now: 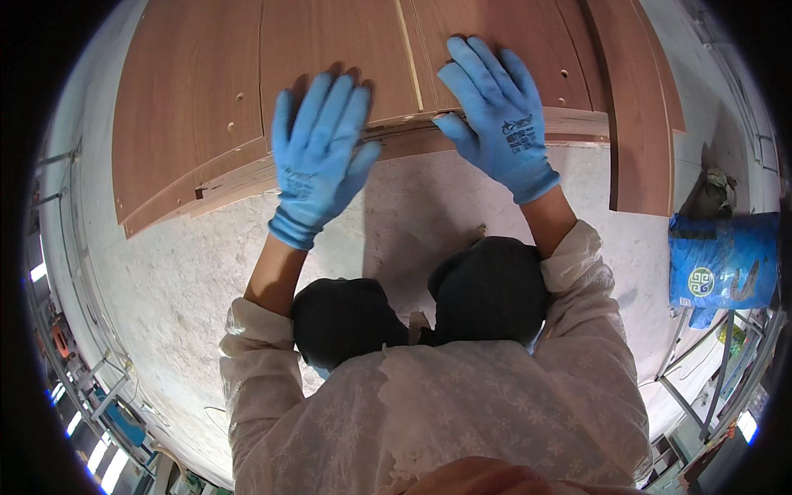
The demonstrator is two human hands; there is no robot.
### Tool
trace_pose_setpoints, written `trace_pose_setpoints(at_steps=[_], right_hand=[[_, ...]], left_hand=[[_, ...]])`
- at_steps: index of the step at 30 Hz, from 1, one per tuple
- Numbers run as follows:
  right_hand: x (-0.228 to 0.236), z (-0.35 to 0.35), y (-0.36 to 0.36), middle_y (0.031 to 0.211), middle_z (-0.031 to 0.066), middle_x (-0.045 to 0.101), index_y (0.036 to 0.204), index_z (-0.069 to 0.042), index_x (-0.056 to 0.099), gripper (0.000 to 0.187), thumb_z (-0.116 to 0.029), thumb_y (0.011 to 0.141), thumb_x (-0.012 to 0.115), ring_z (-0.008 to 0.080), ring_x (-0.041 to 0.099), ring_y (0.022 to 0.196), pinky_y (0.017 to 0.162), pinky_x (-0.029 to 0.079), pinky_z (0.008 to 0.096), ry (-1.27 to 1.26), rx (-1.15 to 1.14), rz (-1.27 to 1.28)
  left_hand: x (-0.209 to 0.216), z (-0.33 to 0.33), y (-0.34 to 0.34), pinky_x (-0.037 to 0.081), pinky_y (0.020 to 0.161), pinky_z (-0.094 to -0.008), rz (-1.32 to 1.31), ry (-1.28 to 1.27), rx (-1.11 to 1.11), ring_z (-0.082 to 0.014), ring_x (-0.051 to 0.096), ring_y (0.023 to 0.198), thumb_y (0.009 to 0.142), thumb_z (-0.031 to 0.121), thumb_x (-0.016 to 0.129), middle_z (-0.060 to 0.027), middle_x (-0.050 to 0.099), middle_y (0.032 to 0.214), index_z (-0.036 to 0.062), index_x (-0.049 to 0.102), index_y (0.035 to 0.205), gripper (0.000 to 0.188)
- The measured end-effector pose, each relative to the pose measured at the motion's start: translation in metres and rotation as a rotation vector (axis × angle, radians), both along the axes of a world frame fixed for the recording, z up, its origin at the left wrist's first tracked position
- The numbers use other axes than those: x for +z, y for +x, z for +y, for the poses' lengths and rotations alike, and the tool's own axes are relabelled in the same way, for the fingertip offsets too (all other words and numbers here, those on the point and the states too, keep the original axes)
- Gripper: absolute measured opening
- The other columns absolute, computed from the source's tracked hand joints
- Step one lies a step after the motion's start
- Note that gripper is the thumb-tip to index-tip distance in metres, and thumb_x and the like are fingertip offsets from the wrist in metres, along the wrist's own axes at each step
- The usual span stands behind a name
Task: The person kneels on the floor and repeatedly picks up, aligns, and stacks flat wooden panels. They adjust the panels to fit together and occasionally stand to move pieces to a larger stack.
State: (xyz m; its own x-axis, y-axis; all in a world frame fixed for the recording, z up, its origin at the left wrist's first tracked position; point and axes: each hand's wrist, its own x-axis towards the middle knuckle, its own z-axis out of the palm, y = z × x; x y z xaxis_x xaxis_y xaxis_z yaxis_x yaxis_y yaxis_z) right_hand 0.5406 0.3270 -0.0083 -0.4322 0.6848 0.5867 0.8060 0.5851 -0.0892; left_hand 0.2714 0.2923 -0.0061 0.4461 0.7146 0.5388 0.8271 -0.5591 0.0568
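Press Flat on the Brown Boards (pixel 186 82)

The boards lie flat, side by side, just past my knees (pixel 491 285) and over the pale floor (pixel 412 194). From back here, it looks like I am steadying them. To do that well, I should press the same on both sides and look along the front edge to see that it lines up. Thumbs should be clear of the cracks, or they could get pinched.

My left hand (pixel 318 157) is spread out, with its fingers a bit apart and its thumb out to the side. The fingers seem to rest on the middle board (pixel 363 41). My right hand (pixel 499 111) is stretched out too, its fingers closer together, over the right board (pixel 549 49). Its thumb is by the front edge; I can't tell if it touches. Neither hand has hold of anything. How hard they push, I can't tell.
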Motion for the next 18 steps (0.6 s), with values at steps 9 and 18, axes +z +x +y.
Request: trace_pose_setpoints(at_steps=[9, 18], right_hand=[[-0.003, 0.003, 0.006, 0.152, 0.0112, 0.053, 0.131, -0.014, 0.065, 0.049, -0.048, 0.095, 0.065, 0.0294, 0.046, 0.145, 0.123, 0.032, 0.0496, -0.023, 0.013, -0.03], [-0.006, 0.003, 0.009, 0.154, 0.0108, 0.051, 0.133, -0.014, 0.065, 0.051, -0.044, 0.091, 0.07, 0.0293, 0.046, 0.145, 0.125, 0.031, 0.0486, -0.04, 0.016, -0.014]], left_hand=[[-0.003, 0.025, 0.057, 0.038, 0.121, -0.0453, 0.058, 0.075, -0.002, -0.0274, 0.055, 0.14, 0.093, 0.039, 0.076, -0.008, 0.061, 0.147, 0.0156, 0.063, 0.142, 0.056], [-0.005, 0.027, 0.064, 0.042, 0.117, -0.0447, 0.052, 0.079, 0.019, -0.0281, 0.057, 0.137, 0.092, 0.04, 0.077, -0.0081, 0.063, 0.144, 0.0142, 0.065, 0.14, 0.056]])
